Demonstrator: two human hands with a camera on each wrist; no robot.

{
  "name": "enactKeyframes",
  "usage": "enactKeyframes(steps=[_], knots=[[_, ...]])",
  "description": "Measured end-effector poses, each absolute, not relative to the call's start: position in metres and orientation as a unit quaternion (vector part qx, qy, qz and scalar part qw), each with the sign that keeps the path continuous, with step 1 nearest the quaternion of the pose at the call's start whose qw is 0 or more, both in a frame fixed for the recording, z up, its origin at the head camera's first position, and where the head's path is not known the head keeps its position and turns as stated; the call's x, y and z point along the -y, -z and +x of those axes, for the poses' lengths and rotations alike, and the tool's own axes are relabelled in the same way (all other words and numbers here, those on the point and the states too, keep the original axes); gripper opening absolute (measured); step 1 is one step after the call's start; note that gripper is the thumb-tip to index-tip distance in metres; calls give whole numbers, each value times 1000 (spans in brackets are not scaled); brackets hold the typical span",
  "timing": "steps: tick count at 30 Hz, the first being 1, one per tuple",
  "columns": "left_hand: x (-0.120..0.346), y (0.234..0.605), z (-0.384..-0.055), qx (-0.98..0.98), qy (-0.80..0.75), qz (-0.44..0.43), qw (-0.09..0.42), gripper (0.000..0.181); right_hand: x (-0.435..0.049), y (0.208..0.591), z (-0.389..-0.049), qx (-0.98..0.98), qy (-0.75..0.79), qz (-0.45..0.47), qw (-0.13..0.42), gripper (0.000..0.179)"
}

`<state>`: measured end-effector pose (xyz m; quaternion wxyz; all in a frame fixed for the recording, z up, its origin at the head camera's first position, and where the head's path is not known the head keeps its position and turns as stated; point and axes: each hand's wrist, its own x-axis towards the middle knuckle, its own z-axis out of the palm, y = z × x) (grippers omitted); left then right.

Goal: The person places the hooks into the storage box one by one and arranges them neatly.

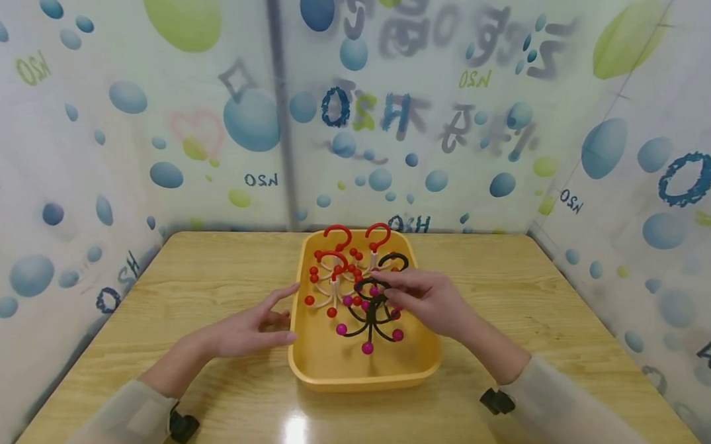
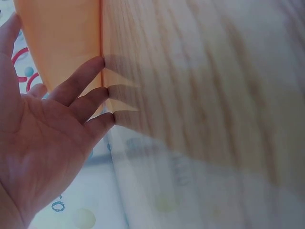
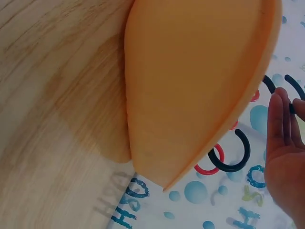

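Observation:
A yellow plastic basket (image 1: 368, 382) holds several claw-shaped hangers. Some hangers (image 1: 334, 288) have red hooks and pale arms tipped with red balls. Others are black; the nearest black hanger (image 1: 370, 321) has curved arms ending in magenta balls. Above it, my right hand (image 1: 433, 305) pinches a black hook between thumb and fingers; the right wrist view shows a bit of the black hook (image 3: 291, 109) there. Overlap hides which arms belong to the pinched hook. My left hand (image 1: 244, 329) lies at the basket's left side, fingers spread, with fingertips down by its wall in the left wrist view.
The basket stands on a wooden table (image 1: 227, 274). Patterned curtains (image 1: 210, 175) with blue and green drops enclose the table at the back and both sides. A dark strap piece (image 1: 183, 426) sits at each sleeve cuff.

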<state>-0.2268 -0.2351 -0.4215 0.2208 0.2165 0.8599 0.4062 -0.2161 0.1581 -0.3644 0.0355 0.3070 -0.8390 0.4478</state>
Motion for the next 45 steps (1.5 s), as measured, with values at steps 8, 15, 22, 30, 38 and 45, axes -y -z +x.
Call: enactKeyframes(steps=[8,15,22,30,38,45], knots=[[235,422,-226,-860,-405,217,220,95,-157,374,-220,840,-453,295,-34,36],[236,423,-226,-861,-404,219,219,94,-158,376,-221,842,-442,306,-53,36],[236,422,-226,-861,-405,215,220,95,-160,380,-223,837,-448,310,-47,37],[235,421,-226,-863,-401,216,219,95,-160,380,-221,842,-439,312,-34,36],[235,420,-227,-862,-401,216,221,95,-161,379,-220,841,-443,310,-34,37],[235,422,-227,-856,-410,222,222,95,-163,380,-219,853,-428,297,-26,40]])
